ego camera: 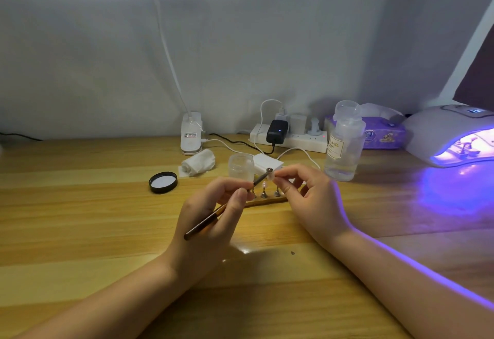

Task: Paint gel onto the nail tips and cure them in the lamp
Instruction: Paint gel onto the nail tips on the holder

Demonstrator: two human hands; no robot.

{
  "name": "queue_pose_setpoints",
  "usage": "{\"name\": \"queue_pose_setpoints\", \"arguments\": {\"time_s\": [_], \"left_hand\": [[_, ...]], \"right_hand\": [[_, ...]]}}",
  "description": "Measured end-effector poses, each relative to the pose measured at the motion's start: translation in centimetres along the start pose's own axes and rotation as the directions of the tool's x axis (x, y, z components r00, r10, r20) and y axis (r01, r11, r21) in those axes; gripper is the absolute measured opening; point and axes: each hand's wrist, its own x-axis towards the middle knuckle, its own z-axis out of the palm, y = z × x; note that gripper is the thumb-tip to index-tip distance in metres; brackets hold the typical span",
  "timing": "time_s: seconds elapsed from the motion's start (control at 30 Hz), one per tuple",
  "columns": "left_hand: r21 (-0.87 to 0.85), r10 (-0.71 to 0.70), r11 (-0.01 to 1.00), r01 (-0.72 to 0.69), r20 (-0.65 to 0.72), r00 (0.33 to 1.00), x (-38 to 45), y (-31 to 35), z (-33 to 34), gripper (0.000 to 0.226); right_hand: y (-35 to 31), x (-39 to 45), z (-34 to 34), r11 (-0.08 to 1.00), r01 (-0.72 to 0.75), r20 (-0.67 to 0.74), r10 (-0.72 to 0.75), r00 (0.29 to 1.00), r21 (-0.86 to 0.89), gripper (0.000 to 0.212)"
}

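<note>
My left hand [213, 213] grips a brown-handled gel brush [208, 221], and the brush head reaches up to a pale nail tip [270, 176]. My right hand [307, 191] pinches that nail tip between thumb and forefinger. Below the hands lies a wooden holder [267, 201] with small metal stands; one stand carries a pinkish tip [265, 185]. An open clear gel jar [241, 166] stands just behind my left hand, its black lid [163, 182] lying to the left. The curing lamp [451, 135] at the right edge glows violet, with something inside that I cannot make out.
A clear liquid bottle [343, 146] stands right of my hands. Behind are a power strip [288, 135] with plugs and cables, a purple tissue pack [379, 133], a crumpled wipe [199, 163] and a desk lamp base [191, 135]. The wooden table [80, 218] meets a grey wall.
</note>
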Motion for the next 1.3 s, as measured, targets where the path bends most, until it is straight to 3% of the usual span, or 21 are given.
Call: {"name": "queue_pose_setpoints", "arguments": {"time_s": [0.4,0.77,1.3], "left_hand": [[-0.064,-0.033,0.997,0.029,-0.058,0.998,-0.04,-0.05,-0.05,0.024],[-0.118,-0.08,0.99,0.077,-0.013,0.997,-0.01,-0.12,-0.15,0.027],[-0.006,-0.027,1.0,0.027,-0.034,0.999,0.14,-0.28,-0.23,0.027]], "right_hand": [[-0.23,0.02,-0.03,1.0,0.004,0.003,-0.004,1.0,-0.019,0.014],[-0.19,0.0,-0.02,0.999,0.023,0.007,-0.023,1.0,-0.036,0.014],[-0.15,0.09,0.02,0.999,0.024,0.016,-0.024,1.0,-0.025,0.012]]}}
